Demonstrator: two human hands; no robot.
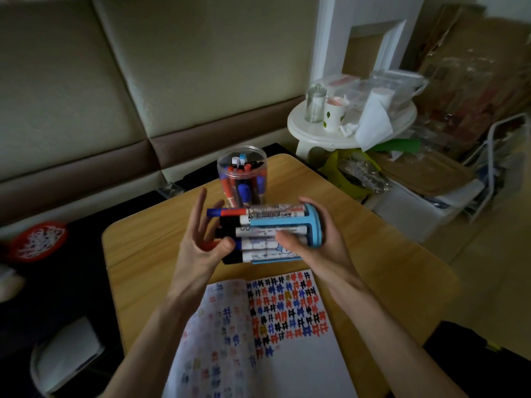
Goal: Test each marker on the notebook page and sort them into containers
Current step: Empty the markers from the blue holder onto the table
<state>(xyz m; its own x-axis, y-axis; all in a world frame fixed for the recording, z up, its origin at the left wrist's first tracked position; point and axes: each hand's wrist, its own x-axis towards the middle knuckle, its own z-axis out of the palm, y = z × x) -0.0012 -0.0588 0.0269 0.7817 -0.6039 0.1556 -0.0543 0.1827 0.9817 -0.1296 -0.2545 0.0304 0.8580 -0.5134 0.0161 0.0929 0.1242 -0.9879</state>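
My right hand (313, 239) grips a light blue marker holder (287, 222) tipped on its side above the table, with several white markers (270, 234) lying in it, caps pointing left. My left hand (201, 239) is at the cap ends, its thumb and fingers pinching a red-capped marker (208, 245). A clear plastic jar (242, 173) behind holds several red, blue and black markers. An open notebook (275, 326) lies in front, its right page covered with red, blue and black test marks.
The small wooden table (388, 268) has a sofa behind it. A white round stool (330, 133) with a jar, cup and tissues stands at the right, beside boxes and clutter on the floor. A red basket (37, 239) sits at the left.
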